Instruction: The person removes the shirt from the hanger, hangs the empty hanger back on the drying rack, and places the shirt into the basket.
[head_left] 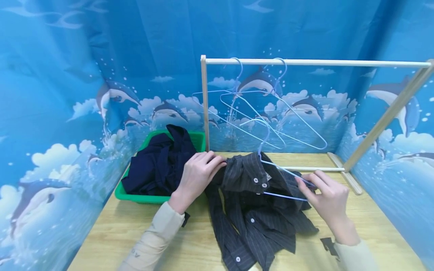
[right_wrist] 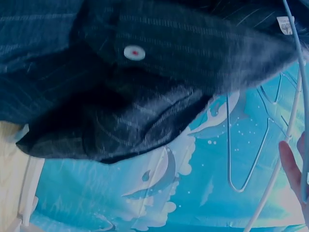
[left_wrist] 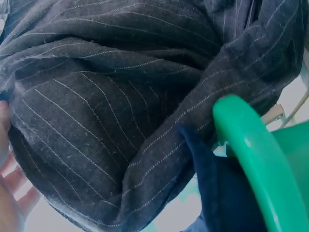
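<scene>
A dark pinstriped shirt (head_left: 254,222) with white buttons lies bunched on the table, its collar end raised. My left hand (head_left: 201,169) pinches the shirt at its left shoulder; in the left wrist view the striped cloth (left_wrist: 91,130) bulges beside my fingers. One side of a light blue wire hanger (head_left: 286,195) is hidden inside the shirt, and its hook stands up above the collar. My right hand (head_left: 327,194) pinches the hanger's bare right end, near the other shoulder. In the right wrist view, a shirt button (right_wrist: 134,52) shows on the hanging cloth.
A green basket (head_left: 135,197) holding navy clothing (head_left: 157,163) stands left of the shirt. Behind is a wooden rack (head_left: 339,63), with two blue wire hangers (head_left: 306,122) on its rail. A dolphin-print curtain (head_left: 162,56) encloses the wooden table (head_left: 112,233) at back and sides.
</scene>
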The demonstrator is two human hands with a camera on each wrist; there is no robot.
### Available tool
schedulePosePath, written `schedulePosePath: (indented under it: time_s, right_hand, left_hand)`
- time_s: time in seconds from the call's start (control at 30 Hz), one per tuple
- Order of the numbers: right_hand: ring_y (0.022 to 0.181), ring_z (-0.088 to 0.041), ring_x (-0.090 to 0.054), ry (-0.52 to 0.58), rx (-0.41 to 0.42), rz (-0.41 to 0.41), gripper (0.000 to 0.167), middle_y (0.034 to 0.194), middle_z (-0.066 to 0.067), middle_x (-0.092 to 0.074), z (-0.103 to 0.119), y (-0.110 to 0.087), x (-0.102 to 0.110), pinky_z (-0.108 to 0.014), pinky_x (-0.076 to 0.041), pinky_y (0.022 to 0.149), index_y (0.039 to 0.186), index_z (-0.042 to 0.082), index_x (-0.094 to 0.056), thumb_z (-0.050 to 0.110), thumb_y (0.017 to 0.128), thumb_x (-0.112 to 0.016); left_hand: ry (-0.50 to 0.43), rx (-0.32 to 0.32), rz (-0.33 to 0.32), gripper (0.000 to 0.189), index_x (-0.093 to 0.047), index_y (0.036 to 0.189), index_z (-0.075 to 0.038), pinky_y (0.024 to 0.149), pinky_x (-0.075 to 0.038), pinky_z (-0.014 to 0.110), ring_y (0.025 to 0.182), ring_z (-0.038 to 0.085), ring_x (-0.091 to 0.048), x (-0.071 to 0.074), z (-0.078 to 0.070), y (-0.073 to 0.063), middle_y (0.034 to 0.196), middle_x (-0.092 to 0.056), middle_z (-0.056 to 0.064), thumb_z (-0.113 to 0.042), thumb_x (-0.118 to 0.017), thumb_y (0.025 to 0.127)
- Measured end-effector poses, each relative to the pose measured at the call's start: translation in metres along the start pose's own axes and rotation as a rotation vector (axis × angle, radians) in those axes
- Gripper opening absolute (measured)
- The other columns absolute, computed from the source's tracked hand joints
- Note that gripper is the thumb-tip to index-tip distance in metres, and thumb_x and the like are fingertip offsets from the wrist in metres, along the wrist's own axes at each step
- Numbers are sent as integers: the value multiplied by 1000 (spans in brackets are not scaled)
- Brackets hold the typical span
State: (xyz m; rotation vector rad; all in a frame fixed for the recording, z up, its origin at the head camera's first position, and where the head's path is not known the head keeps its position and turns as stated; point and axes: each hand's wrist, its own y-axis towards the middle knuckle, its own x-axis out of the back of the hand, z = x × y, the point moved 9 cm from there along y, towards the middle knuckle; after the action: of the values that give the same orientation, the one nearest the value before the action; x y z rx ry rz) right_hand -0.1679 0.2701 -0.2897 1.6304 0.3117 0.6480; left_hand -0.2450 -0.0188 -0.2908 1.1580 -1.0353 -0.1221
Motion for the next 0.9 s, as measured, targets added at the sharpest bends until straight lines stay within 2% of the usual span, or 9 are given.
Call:
schedulePosePath:
  time_s: [0.17, 0.37, 0.53, 0.7, 0.8, 0.9]
  right_hand:
    - [40, -13, -36, -62, -38, -39, 49, 55, 0, -52, -7, 3, 14, -23, -12, 39, 65, 7, -69, 43, 98, -64]
    - [40, -12, -34, -137, -72, -18, 55, 53, -1, -48, -15, 8, 35, -23, -10, 38, 64, 5, -70, 47, 99, -63]
    - [38, -8, -27, -172, -87, -33, 61, 50, -2, -44, -24, 7, 61, -23, -4, 39, 59, 2, -67, 48, 99, -61]
    - [38, -8, -26, -224, -117, -50, 69, 47, -6, -42, -46, -5, 92, -21, -3, 40, 57, -2, -66, 52, 99, -60]
    - [42, -4, -27, -252, -152, -58, 72, 48, -10, -43, -58, -11, 110, -15, -7, 43, 58, -5, -65, 55, 98, -60]
    - [53, 8, -30, -221, -213, -54, 75, 50, -14, -44, -69, -18, 124, -1, -17, 54, 61, -10, -64, 55, 98, -61]
  left_hand:
    - [26, -2, -12, 18, -77, 99, -17, 86, -57, 36, 83, 18, -68, 2, 5, -1, 89, -69, 0, -32, -69, 97]
    - [24, 10, -34, 21, -76, 99, -16, 84, -57, 36, 82, 19, -68, 6, 13, -2, 87, -69, 1, -34, -66, 98]
    - [49, 47, -73, 20, -74, 98, -13, 79, -57, 37, 75, 20, -66, 13, 24, -4, 80, -65, 2, -32, -66, 98]
    - [55, 104, -93, 18, -74, 98, -12, 77, -57, 39, 75, 21, -67, 18, 38, -9, 81, -66, 2, -29, -69, 97]
    - [57, 126, -88, 17, -74, 97, -12, 75, -57, 39, 74, 22, -66, 19, 44, -11, 81, -66, 3, -28, -69, 97]
    - [49, 138, -78, 17, -74, 98, -12, 76, -57, 40, 74, 22, -66, 18, 46, -12, 81, -66, 3, -28, -69, 97]
